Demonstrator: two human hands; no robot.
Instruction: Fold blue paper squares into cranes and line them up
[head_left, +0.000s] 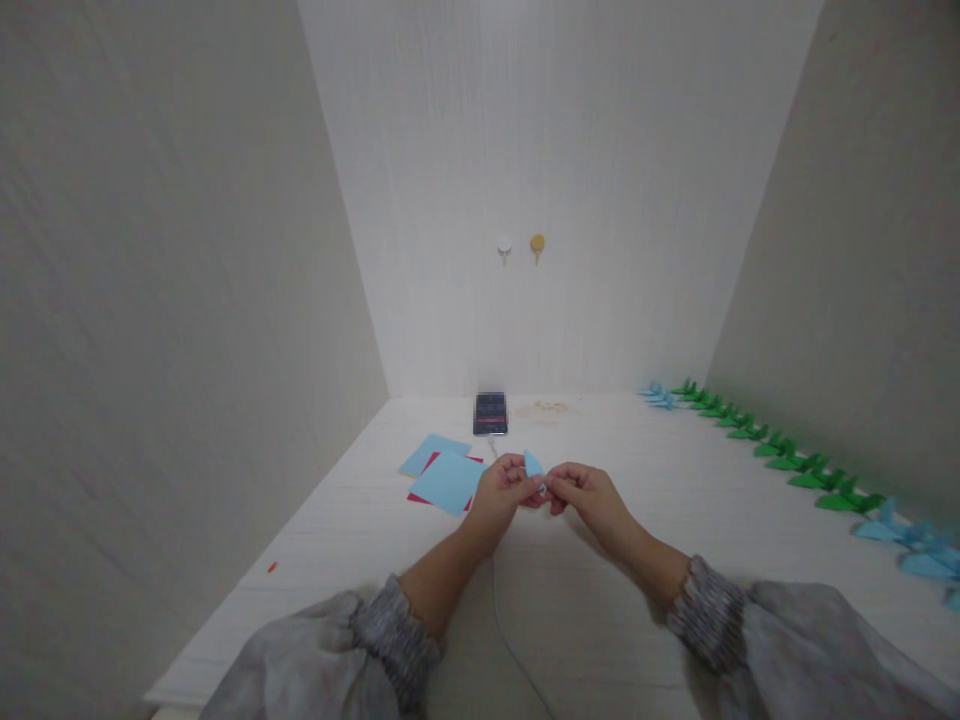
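A small piece of folded light blue paper (532, 464) is held up between my two hands, over the middle of the table. My left hand (504, 494) pinches it from the left, thumb in front. On its right edge, the fingertips of my right hand (589, 491) are closed. Both hands nearly meet at the paper's lower part, so most of its folds are hidden. Left of my left hand lie flat square sheets of light blue paper (448, 481), with red paper (420, 498) showing beneath them.
A phone (490, 414) with a white cable (504, 640) stands at the back. Along the right wall runs a row of green folded paper figures (786, 455), with light blue ones (889, 526) at its ends. Two hooks (537, 244) are on the back wall. An orange scrap (272, 567) lies left.
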